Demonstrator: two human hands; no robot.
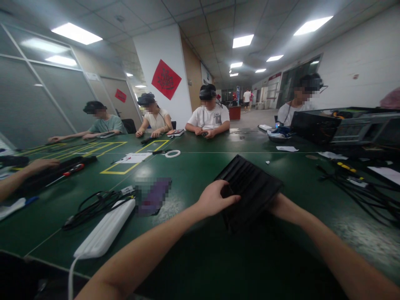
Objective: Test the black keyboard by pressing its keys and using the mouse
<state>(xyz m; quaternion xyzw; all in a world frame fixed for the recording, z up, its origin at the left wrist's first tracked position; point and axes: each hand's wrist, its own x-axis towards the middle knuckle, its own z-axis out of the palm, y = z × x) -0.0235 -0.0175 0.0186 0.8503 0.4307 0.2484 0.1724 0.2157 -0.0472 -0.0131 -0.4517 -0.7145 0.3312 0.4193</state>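
Note:
Above the near side of the green table I hold a black box-like piece (250, 191) with ridges or slots across its upper face. It is tilted, and its exact kind cannot be made out. My left hand (217, 198) grips its left edge, thumb lying over the ridged face. My right hand (279, 205) holds it from the right and below; the fingers are hidden behind the piece.
A white power strip (106, 229), black cables (93, 204) and a purple item (156, 193) lie left on the green table (187, 166). A tape roll (173, 153) sits farther back. Right are a computer case (315, 127) and more cables (368, 191). Several people sit around.

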